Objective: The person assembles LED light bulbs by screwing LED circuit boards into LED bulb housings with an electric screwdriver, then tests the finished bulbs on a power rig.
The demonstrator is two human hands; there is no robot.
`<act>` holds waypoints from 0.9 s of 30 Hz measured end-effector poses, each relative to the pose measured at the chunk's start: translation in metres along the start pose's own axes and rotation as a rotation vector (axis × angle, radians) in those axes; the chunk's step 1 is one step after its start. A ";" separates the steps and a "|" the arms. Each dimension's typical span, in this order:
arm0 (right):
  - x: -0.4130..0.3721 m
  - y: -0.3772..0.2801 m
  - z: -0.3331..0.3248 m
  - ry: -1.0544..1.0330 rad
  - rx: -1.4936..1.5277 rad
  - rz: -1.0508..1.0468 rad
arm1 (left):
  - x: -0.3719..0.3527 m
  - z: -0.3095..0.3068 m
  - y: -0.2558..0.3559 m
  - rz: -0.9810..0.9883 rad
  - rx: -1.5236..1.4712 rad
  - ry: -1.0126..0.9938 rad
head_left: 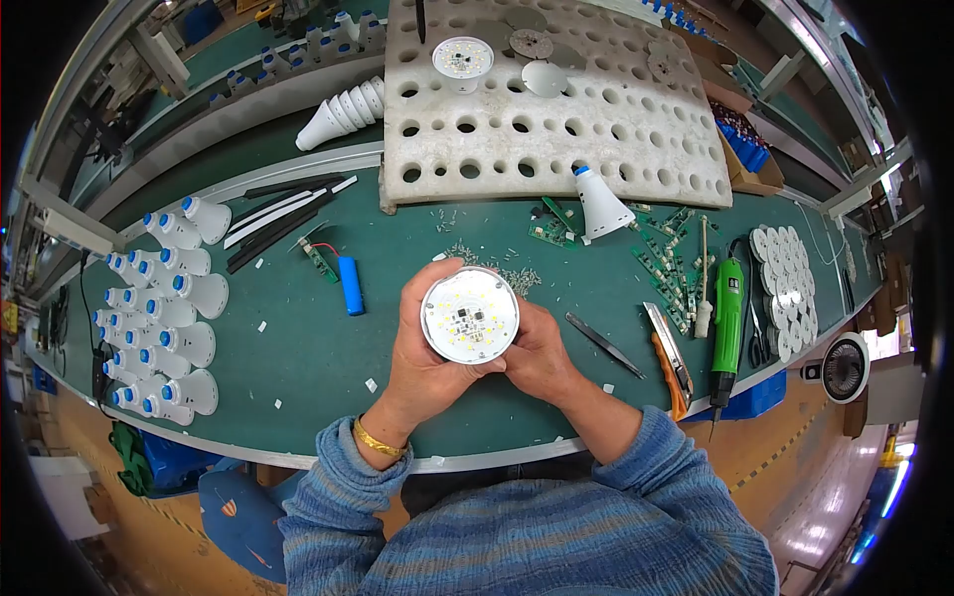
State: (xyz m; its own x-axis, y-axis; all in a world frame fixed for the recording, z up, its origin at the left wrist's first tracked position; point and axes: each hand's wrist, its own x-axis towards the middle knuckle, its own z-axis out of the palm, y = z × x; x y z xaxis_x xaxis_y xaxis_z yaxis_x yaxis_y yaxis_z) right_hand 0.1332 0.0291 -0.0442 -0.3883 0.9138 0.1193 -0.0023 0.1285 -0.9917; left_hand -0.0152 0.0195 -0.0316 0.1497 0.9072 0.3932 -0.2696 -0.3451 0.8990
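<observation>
An LED bulb [470,338] without its cover faces up toward me, its round white board dotted with yellow LEDs and dark chips. My left hand [409,343] wraps round its left side, the thumb along the near rim. From the right, my right hand [540,353] closes on the bulb's lower right edge; some of its fingers are hidden beneath. Just beyond lie scattered small screws [512,278]. A blue battery cell [351,286] wired to a green circuit board [320,262] rests to the left. Tweezers [604,345] lie right of my right hand.
White bulb housings [202,295] stand in rows at left. A holed foam board [556,149] spans the back. At right are a cutter knife [669,348], a green electric screwdriver [728,308], scissors [757,333], round LED boards [785,283], circuit boards [666,273] and a housing [600,207].
</observation>
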 end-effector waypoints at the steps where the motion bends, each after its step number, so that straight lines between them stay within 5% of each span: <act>1: 0.000 -0.001 0.000 0.001 -0.015 -0.002 | 0.000 0.000 0.000 0.011 0.007 -0.006; 27: 0.003 -0.006 0.003 0.029 0.089 0.027 | 0.002 0.001 0.001 -0.021 -0.005 0.006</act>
State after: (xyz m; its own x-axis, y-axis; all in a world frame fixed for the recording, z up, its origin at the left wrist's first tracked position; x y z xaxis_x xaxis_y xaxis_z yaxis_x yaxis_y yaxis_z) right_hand 0.1291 0.0295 -0.0384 -0.3626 0.9273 0.0928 -0.0743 0.0705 -0.9947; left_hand -0.0140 0.0206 -0.0297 0.1492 0.9157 0.3731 -0.2716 -0.3248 0.9059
